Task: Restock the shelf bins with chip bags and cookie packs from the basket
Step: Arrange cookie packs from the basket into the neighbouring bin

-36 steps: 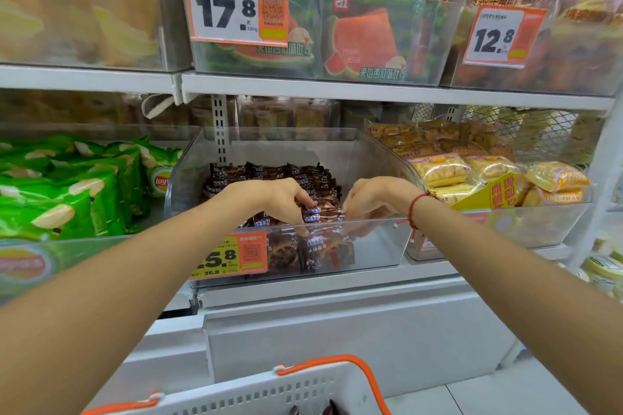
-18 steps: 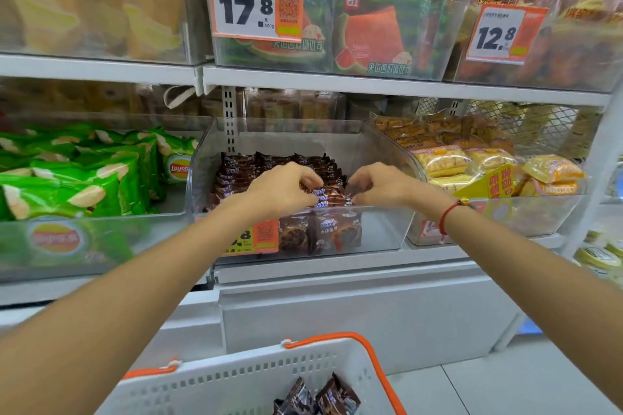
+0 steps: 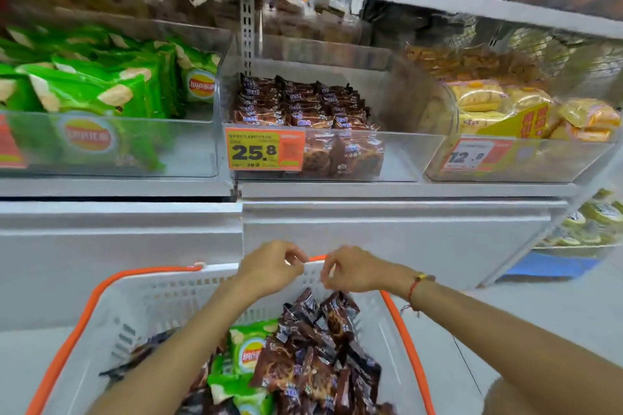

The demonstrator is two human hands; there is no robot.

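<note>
Both hands, left [image 3: 269, 268] and right [image 3: 350, 269], fingers loosely curled and empty, side by side above the basket [image 3: 141, 300] of cookie packs [image 3: 317, 354].

Orange price tags [image 3: 265, 148] (25.8, 12.8), yellow bread packs [image 3: 482, 101], blue floor mat [image 3: 546, 267].

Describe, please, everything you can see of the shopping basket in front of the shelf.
The basket is white plastic with slotted, perforated walls and an orange rim and handle along its top edge. It sits low in front of the shelf, open side up. Inside lie many brown cookie packs heaped toward the right, with green chip bags among them. The left hand and right hand hover over its far wall with curled fingers; whether they touch it is unclear.
</note>
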